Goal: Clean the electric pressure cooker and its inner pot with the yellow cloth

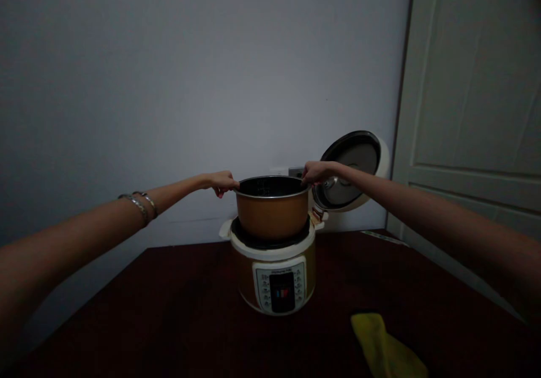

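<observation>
Left hand [224,182] and right hand [316,172] are pinching pot [273,214] at opposite rim sides, over cooker [245,279] near table's back edge [186,249]

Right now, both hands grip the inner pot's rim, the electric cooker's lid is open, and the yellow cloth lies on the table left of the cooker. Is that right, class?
No: the head view shows the yellow cloth right of the electric cooker. The rest stands: left hand and right hand grip the rim of the inner pot, and the lid is open.

V. dim; table [169,305] nr-black, corners dk, edges stretched.
</observation>
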`<state>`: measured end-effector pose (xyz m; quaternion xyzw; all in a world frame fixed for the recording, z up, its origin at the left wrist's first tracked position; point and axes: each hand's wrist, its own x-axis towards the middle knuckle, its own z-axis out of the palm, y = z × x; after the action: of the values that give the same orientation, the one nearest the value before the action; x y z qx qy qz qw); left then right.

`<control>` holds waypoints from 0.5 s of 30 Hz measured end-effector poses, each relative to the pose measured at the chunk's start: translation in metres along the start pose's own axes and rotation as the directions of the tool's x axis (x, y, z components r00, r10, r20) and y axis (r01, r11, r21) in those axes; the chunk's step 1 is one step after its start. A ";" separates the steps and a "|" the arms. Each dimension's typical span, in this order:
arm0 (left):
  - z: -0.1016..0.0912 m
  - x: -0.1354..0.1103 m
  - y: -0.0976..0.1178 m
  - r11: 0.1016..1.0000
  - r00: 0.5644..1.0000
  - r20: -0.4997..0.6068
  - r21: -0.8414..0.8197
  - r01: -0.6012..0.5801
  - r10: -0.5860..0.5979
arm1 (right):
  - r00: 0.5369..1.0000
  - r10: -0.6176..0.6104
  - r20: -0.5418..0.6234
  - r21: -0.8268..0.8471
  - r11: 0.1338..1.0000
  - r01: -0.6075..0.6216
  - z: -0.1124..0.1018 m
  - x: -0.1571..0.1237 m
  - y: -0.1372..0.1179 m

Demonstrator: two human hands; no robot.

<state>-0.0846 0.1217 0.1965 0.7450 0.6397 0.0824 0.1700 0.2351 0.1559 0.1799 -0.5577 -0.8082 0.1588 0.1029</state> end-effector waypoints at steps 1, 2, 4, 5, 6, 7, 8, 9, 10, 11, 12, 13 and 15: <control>0.001 0.001 -0.001 1.000 1.000 -0.001 0.002 0.005 -0.005 | 1.000 -0.008 0.006 -0.001 1.000 0.008 0.001 0.000 0.000; 0.002 0.001 -0.002 1.000 1.000 -0.003 0.007 0.011 -0.011 | 1.000 -0.014 0.012 0.000 1.000 0.014 0.003 -0.001 0.000; 0.004 0.000 -0.003 1.000 1.000 0.001 0.016 0.020 -0.020 | 0.999 -0.023 0.022 0.003 1.000 0.023 0.006 0.000 0.000; 0.006 -0.001 -0.003 1.000 1.000 0.006 0.020 0.024 -0.024 | 0.999 -0.025 0.028 0.004 1.000 0.025 0.008 0.000 0.000; 0.007 -0.002 -0.003 0.999 0.999 0.012 0.022 0.030 -0.030 | 0.999 -0.025 0.034 0.006 1.000 0.025 0.010 0.001 0.001; 0.008 -0.003 -0.003 0.999 0.999 0.017 0.024 0.035 -0.035 | 0.999 -0.025 0.040 0.008 1.000 0.025 0.012 0.002 0.001; 0.010 -0.004 -0.003 0.999 0.999 0.020 0.026 0.038 -0.039 | 0.999 -0.026 0.045 0.011 1.000 0.025 0.014 0.004 0.002; 0.011 -0.005 -0.003 0.999 0.999 0.023 0.031 0.039 -0.040 | 0.998 -0.026 0.050 0.015 1.000 0.026 0.015 0.006 0.002; 0.013 -0.006 -0.003 0.999 0.999 0.025 0.036 0.038 -0.039 | 0.998 -0.027 0.053 0.016 1.000 0.026 0.017 0.007 0.003; 0.014 -0.006 -0.004 0.999 0.999 0.028 0.039 0.036 -0.037 | 0.998 -0.027 0.056 0.017 1.000 0.026 0.018 0.009 0.005; 0.015 -0.006 -0.005 0.999 0.999 0.031 0.041 0.033 -0.034 | 0.998 -0.028 0.058 0.015 1.000 0.027 0.020 0.010 0.006; 0.016 -0.006 -0.006 0.999 0.999 0.034 0.043 0.030 -0.032 | 0.998 -0.028 0.060 0.012 1.000 0.027 0.021 0.011 0.007; 0.018 -0.004 -0.009 0.999 0.999 0.038 0.042 0.025 -0.027 | 0.998 -0.031 0.060 0.007 1.000 0.030 0.025 0.013 0.009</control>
<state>-0.0873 0.1157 0.1770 0.7415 0.6475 0.0527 0.1677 0.2303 0.1672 0.1531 -0.5400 -0.8188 0.1763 0.0828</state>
